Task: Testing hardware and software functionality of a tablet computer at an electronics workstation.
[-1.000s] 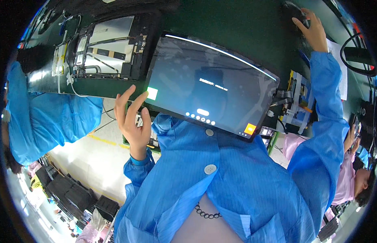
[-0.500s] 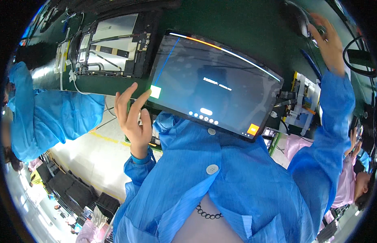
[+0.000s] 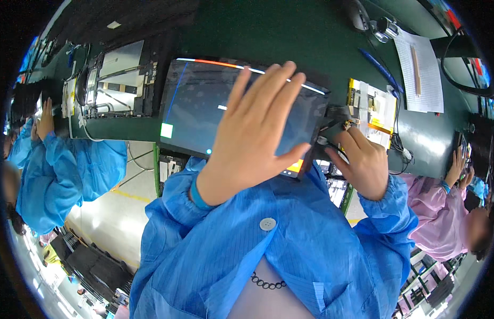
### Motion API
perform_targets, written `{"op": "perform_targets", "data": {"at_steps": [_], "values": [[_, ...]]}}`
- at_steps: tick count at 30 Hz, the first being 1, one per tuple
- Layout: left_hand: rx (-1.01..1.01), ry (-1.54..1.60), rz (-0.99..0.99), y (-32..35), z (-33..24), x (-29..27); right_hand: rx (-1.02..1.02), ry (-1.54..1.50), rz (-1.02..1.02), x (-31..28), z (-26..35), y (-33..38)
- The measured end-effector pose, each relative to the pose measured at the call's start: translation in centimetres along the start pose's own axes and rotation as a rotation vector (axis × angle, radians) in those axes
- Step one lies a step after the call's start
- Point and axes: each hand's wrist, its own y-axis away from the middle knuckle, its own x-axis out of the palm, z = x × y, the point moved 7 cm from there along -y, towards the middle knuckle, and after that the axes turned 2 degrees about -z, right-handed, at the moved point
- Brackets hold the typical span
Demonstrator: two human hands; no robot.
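L hand [image 3: 252,125] is flat over the lit screen [image 3: 196,103], fingers extended, grasping nothing; can't tell if it touches. Screen's on the dark green table [image 3: 220,26], btwn an opened device [image 3: 119,80] & R hand [image 3: 364,162], whose fingers are bent nr a small black part [image 3: 339,113], grip unclear.

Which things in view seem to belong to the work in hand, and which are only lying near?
Seem in use:
- lit screen, beneath the left hand
- dark cabling, by the right hand
- perhaps the yellow-edged module nearby

Seem only lying about:
- open device housing
- blue pen-shaped tool
- paper sheet
- thin wooden stick on that sheet
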Motion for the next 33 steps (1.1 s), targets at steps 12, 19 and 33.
{"op": "perform_targets", "data": {"at_steps": [12,19,33], "values": [[-0.041,-0.056,0.18,-1.8,-1.7,5.0,-0.253,0.044,-0.025,0.8,-0.6,0.3],[-0.057,-0.061,0.208,-1.8,-1.9,4.9,-0.268,-0.059,0.064,1.2,-1.3,0.5],[0.019,-0.008,0.111,-0.9,-0.9,4.3,0.556,-0.424,-0.346,-6.7,-13.8,8.1]]}}
